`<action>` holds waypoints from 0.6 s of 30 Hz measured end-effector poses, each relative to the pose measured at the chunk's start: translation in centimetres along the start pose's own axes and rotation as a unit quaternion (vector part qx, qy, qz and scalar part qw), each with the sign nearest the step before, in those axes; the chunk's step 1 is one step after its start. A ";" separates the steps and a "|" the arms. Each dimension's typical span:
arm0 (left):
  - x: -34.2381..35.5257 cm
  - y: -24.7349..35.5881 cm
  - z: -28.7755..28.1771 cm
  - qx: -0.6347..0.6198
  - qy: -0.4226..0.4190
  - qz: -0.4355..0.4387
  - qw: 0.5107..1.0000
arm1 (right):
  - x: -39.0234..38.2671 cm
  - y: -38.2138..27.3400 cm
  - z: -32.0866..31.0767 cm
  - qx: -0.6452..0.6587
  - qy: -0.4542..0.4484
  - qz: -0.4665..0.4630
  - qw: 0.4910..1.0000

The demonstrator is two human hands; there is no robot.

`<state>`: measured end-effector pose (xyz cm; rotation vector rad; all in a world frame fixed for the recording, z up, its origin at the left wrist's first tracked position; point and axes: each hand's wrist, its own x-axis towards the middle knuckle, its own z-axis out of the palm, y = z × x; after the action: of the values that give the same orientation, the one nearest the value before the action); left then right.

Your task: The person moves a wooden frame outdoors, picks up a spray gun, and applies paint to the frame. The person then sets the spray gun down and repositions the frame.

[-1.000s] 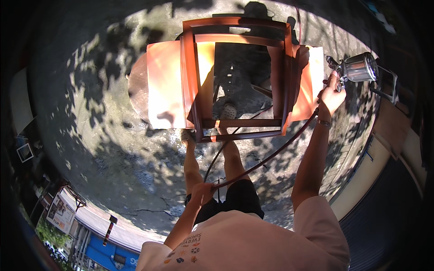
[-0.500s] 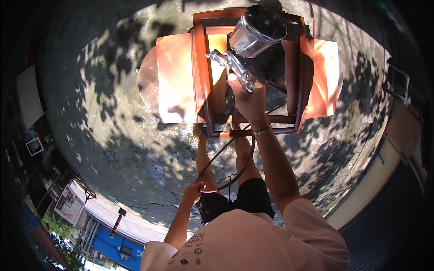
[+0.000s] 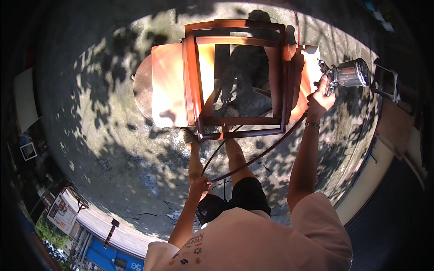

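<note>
A reddish-brown wooden frame (image 3: 194, 86) stands on the concrete ground in front of me, with orange boards (image 3: 168, 86) lying under and beside it. My right hand (image 3: 320, 98) is shut on a spray gun (image 3: 346, 74) with a shiny metal cup, held out past the frame's right side. A dark hose (image 3: 262, 153) runs from the gun down to my left hand (image 3: 200, 184), which grips it near my thigh. My legs and feet stand at the frame's near edge.
Concrete ground (image 3: 104, 135) dappled with leaf shadow spreads to the left. A low kerb and a pale wall (image 3: 384, 149) run along the right. A metal bracket (image 3: 389, 83) stands just right of the gun. Signboards and clutter lie at the lower left.
My right hand has swung the spray gun from over the middle of the frame out to the frame's right side. My left hand keeps hold of the hose.
</note>
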<state>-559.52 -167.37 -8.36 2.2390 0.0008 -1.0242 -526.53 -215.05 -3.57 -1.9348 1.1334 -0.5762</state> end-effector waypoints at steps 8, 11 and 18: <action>-2.0 -8.2 8.4 0.029 -0.082 -0.009 0.996 | -6.2 -5.0 -18.0 0.105 0.009 0.105 0.989; -3.1 -3.1 5.0 -0.074 -0.127 -0.061 0.987 | -10.4 -7.5 -25.9 0.088 0.033 0.084 0.992; -8.7 0.2 5.7 0.118 -0.071 0.158 0.978 | -20.5 -8.9 -42.2 0.096 0.031 -0.031 0.994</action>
<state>-569.33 -168.48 -5.07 2.2720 -0.5494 -1.0459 -562.12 -212.13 28.13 -1.8014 1.0209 -0.7558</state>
